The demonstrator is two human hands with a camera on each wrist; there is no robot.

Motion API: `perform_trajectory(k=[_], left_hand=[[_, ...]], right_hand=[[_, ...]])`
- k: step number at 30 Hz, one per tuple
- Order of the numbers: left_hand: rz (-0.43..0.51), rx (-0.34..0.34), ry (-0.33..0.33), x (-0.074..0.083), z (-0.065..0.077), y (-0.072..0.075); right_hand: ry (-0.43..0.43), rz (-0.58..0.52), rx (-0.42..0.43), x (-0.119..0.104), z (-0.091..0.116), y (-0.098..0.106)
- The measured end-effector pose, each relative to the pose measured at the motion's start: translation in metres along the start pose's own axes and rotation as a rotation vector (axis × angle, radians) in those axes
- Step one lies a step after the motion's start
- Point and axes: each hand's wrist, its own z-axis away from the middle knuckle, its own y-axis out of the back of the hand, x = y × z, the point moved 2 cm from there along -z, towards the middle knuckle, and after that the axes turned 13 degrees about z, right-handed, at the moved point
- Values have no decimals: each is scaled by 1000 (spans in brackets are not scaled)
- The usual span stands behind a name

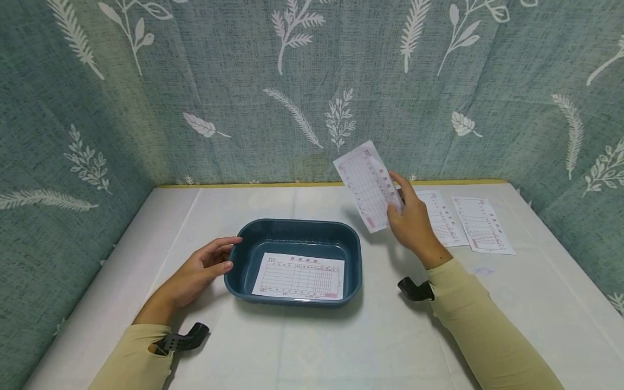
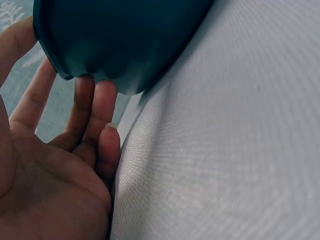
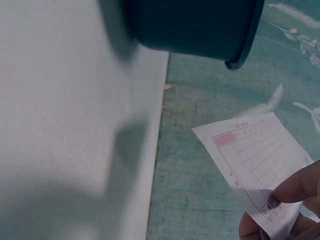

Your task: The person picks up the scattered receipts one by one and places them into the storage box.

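In the head view my right hand (image 1: 413, 223) pinches a printed paper form (image 1: 363, 187) between thumb and fingers, tilted in the air beyond the right back corner of a dark teal plastic tub (image 1: 292, 229). The right wrist view shows the thumb pressed on one end of this form (image 3: 250, 155). Inside the tub another such form (image 1: 299, 276) lies flat, print side up. My left hand (image 1: 195, 271) touches the tub's left side from outside; in the left wrist view its loosely bent fingers rest against the rim and outer wall (image 2: 125, 45).
Two more printed forms, one nearer (image 1: 442, 219) partly behind my right hand and one farther right (image 1: 483, 225), lie on the white-covered table (image 1: 312, 346). A green leaf-patterned cloth (image 1: 234, 81) rises behind the table and at both sides.
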Motion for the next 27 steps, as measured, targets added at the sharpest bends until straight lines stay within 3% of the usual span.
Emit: perform_trajectory(k=[14,27], left_hand=[[-10,7,12,-1,-1,-1],[-7,16,23,0,-1,-1]], right_hand=[[63,-41,55,-12,4,5],[66,-83,59,-15,4,3]])
